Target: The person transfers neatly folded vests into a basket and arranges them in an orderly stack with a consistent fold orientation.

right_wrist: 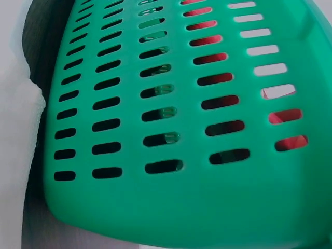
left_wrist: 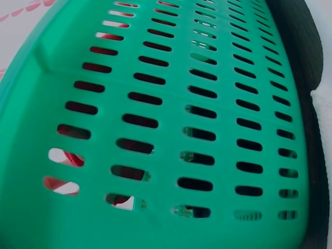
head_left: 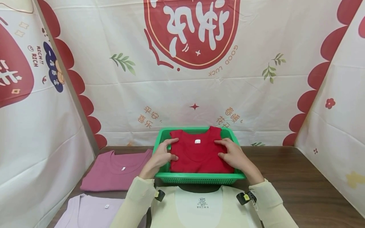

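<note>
Brown table (head_left: 285, 180): basket (head_left: 199, 175), mauve shirt (head_left: 112, 177) (plus lilac shirt (head_left: 92, 215))

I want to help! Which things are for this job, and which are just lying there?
Seemingly for the job:
red top, touched by both hands
green basket around it

Seemingly just lying about:
dark pink top
lilac top
cream top

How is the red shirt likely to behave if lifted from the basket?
The red shirt is probably floppy: soft creases show below its neckline. It seems light, being just folded cloth. Its middle may sag, as the left hand and right hand hold its sides.
</note>
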{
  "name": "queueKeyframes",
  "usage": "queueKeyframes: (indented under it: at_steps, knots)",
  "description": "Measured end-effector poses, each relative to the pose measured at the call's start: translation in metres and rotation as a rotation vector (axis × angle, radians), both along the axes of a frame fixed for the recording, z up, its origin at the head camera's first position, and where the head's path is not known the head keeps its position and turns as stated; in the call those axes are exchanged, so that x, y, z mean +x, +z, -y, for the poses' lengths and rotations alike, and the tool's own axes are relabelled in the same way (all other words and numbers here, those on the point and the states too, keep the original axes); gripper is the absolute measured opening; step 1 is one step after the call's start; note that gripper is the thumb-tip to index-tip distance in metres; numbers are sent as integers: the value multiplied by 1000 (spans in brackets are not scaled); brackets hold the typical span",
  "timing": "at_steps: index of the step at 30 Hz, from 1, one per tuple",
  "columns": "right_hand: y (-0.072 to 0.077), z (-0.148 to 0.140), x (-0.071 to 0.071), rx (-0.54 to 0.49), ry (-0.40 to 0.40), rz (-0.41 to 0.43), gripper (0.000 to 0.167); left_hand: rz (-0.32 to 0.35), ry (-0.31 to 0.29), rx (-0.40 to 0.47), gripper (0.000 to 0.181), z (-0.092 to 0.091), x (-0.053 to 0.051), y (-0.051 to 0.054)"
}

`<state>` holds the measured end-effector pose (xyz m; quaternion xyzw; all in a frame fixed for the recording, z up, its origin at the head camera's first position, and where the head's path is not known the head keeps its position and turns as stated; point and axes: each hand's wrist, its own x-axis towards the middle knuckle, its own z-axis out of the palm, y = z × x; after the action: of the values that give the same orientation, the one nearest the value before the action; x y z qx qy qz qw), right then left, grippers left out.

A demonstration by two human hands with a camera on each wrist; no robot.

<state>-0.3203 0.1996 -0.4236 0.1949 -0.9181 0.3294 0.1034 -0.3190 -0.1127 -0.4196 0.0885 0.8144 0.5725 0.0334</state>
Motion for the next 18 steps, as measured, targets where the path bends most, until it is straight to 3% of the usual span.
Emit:
queueKeyframes:
  at_steps: [18]
  knots:
    - [-1,2,2,45,23,-6,52,6,-17,-16,75,0,-1,-2]
